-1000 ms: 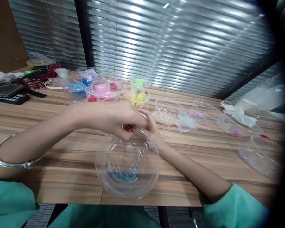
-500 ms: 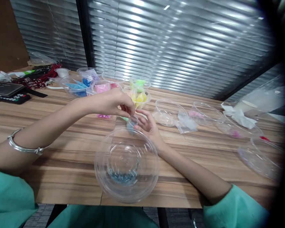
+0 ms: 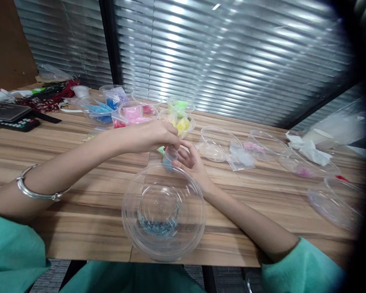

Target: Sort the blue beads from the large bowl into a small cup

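My right hand [image 3: 192, 163] curls around a small clear cup [image 3: 171, 154], with something pale blue [image 3: 167, 163] low down at its side. Over the rim of the cup my left hand [image 3: 165, 135] is bent downward, its fingers drawn together. Whatever lies between those fingertips is hidden. Nearest me stands a large clear plastic bowl [image 3: 131, 232], with a heap of blue-grey tube-like pieces [image 3: 159, 226] in it. A bit of light green [image 3: 161, 150] shows just behind the cup.
Clear bowls with blue packets [image 3: 99, 110], pink packets [image 3: 131, 112] and yellow pieces [image 3: 183, 125] stand behind my hands. To the right are more clear bowls [image 3: 221, 132], a plastic bag [image 3: 242, 156] and crumpled tissue [image 3: 311, 149]. A dark keypad device [image 3: 14, 124] lies far left.
My left hand has shifted slightly right and its fingers have come down closer over the small cup. My right hand keeps its place around the cup.
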A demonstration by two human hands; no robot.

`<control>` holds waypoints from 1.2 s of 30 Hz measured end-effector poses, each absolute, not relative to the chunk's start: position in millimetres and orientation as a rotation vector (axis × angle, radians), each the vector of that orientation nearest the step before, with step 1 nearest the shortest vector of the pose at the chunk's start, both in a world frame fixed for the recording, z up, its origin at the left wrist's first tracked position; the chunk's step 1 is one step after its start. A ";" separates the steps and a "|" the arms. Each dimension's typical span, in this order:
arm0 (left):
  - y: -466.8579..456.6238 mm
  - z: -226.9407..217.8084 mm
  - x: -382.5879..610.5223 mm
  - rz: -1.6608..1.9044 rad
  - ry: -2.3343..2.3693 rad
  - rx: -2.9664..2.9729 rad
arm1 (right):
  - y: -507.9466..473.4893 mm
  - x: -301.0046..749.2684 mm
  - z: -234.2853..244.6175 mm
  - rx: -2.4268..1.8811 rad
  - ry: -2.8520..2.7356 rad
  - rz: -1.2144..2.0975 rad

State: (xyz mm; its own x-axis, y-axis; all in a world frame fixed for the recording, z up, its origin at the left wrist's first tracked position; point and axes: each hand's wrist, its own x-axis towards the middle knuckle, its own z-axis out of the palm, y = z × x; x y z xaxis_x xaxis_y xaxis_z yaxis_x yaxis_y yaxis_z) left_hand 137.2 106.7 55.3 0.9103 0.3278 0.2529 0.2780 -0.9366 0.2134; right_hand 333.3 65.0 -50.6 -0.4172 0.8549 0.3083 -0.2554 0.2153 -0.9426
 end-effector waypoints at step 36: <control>102.5 62.1 136.2 0.376 0.479 2.966 | 65.0 334.7 -53.7 -0.582 -1.534 1.400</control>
State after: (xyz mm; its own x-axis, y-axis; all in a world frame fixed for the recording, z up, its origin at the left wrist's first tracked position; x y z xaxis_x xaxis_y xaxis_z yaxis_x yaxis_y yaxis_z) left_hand 136.2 102.5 62.1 0.9192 0.3232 0.2247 0.2951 -0.9436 0.1502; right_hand 334.7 65.0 -53.7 -0.4400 0.8389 0.3203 -0.2423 0.2325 -0.9419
